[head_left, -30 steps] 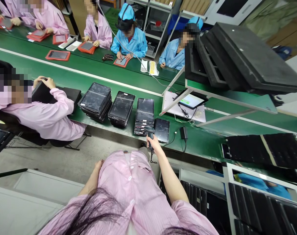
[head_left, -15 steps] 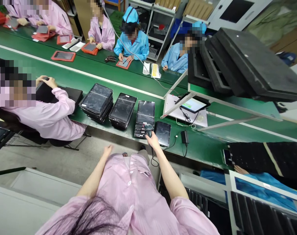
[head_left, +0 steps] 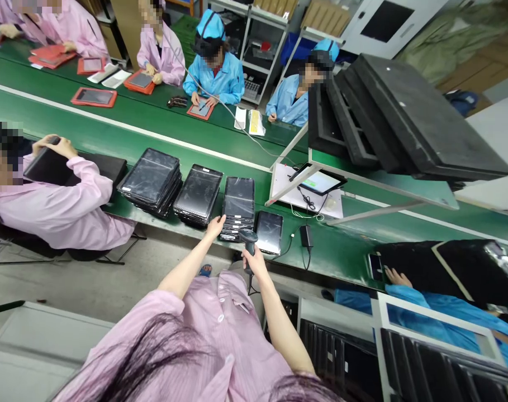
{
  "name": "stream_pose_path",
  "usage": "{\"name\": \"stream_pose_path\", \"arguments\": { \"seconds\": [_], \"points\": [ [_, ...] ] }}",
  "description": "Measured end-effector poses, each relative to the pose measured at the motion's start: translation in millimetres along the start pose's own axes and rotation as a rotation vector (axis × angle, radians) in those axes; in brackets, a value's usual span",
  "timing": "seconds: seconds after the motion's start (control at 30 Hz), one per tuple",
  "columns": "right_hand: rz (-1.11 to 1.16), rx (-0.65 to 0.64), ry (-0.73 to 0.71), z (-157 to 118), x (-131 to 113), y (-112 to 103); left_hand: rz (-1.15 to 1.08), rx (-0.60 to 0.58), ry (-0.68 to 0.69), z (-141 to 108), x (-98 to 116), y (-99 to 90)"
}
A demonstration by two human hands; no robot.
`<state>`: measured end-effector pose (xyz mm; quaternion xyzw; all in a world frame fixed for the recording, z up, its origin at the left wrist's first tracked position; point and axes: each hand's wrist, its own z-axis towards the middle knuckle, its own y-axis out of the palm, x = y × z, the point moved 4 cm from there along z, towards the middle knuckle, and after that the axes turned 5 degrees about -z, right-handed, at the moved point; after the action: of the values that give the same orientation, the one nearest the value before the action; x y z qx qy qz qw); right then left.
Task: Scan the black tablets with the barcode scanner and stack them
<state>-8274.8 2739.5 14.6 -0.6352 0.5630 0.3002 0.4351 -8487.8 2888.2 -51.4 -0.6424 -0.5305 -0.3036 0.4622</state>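
My right hand is wrapped round the handle of a dark handheld scanner, whose head is just in front of a stack of black tablets. My left hand touches the left front edge of that stack; its fingers are close together, and whether they grip a tablet is too small to tell. Two taller stacks, a middle one and a left one, stand to the left. A single flat tablet lies to the right, with labels showing on the stack's front edges.
A lit screen with cables sits under a metal shelf bearing black foam trays. A black adapter lies near the green table's edge. People work at left, across and at right.
My left hand has moved up and forward from beside my body to the stack. My right hand has drawn the scanner back towards me, off the stack. The view has shifted slightly.
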Motion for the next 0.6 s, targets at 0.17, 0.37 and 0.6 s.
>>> {"name": "stream_pose_path", "arguments": {
  "seconds": [0.17, 0.37, 0.6],
  "points": [
    [-0.043, 0.027, 0.005, -4.0, -11.9, 9.6, -0.15, -0.007, -0.067, 17.5, 11.8, 5.4],
    [-0.034, 0.01, -0.012, -3.7, -18.6, 11.0, -0.284, -0.111, -0.137, 22.7, 13.7, -1.5],
    [-0.052, 0.0, -0.028, -7.0, -23.9, 11.8, -0.257, -0.101, -0.139, 23.6, 14.5, -2.6]
  ]
}}
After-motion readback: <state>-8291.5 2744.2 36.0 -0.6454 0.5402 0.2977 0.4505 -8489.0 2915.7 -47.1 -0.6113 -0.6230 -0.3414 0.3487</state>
